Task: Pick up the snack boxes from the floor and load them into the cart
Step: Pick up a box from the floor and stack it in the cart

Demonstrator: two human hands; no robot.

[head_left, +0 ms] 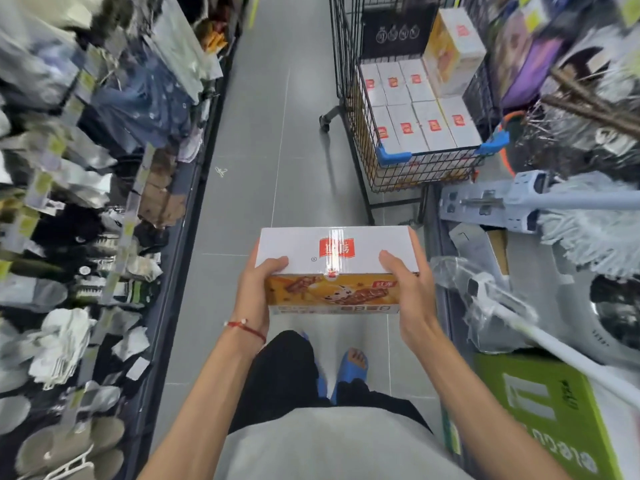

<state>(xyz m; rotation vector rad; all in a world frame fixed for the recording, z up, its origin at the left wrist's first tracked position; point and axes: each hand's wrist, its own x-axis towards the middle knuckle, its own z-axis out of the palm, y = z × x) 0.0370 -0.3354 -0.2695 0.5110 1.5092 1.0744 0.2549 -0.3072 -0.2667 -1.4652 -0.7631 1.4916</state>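
Holding one snack box (334,268) level at about waist height, between both hands and well clear of the floor (277,140). Left hand (258,289) grips the box's left end, thumb over the white top face, fingers curled beneath; right hand (407,289) grips the right end the same way. Red cord bracelet (247,329) on the left wrist. The box's long axis runs hand to hand, crosswise to the aisle, with the printed orange side facing the person. The cart (393,156) stands ahead of the hands and off to the right, well apart from the box, its blue-cornered near rim closest; the right hand is the nearer of the two. Loaded boxes (415,109) fill the cart in two rows, white tops up, and one more box (450,53) leans tilted at the far right corner. Judgement: the carry is under way, and the placing step comes next. It calls for a forward and rightward reach, lifting over the near rim, and probably turning the box to match the rows. View is blurred at the edges, so I cannot tell where a free slot lies. A mop (588,216) and a green carton (540,410) lie right of the right hand, crowding that side.
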